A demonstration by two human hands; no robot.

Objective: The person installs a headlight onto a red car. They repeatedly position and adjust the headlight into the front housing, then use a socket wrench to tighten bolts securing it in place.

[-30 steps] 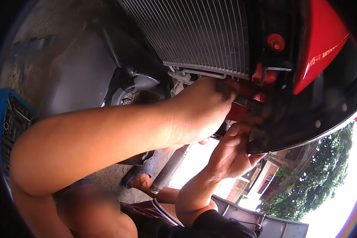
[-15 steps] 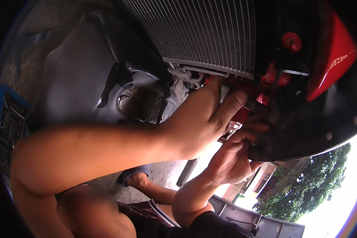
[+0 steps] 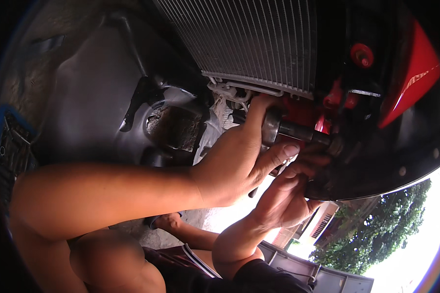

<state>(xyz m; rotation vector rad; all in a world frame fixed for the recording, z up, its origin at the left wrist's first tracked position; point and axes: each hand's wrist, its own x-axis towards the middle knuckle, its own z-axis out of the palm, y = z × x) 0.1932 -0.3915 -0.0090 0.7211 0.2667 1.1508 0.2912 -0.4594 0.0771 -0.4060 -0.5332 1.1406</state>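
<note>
Red metal, a glossy body panel [image 3: 412, 75], shines at two o'clock from where I stand watching, with a finned radiator [image 3: 249, 49] at twelve. Just right of centre, toward two o'clock from the person's left hand [image 3: 227, 168], sits a dark wrench [image 3: 271, 128], its round head in the crook of thumb and forefinger. That hand is half closed around it, thumb laid out below the socket bar [image 3: 298, 131]; how firmly the hidden fingers grip, I cannot tell. The bar runs toward three o'clock, its far end lost in shadow beside a black panel [image 3: 376, 178]. At the left hand's four o'clock, the right hand [image 3: 283, 193] curls half open at that panel's lower rim; whether its shaded fingertips pinch anything, I can't make out. They worry me: so near the bar, they could get nipped if it jumped. A sideways push might cock the bar and make it slip, and then the left knuckles could bang the metal pipe [image 3: 259, 89] at the radiator's foot. Tugging the rim too hard could bend it.
</note>
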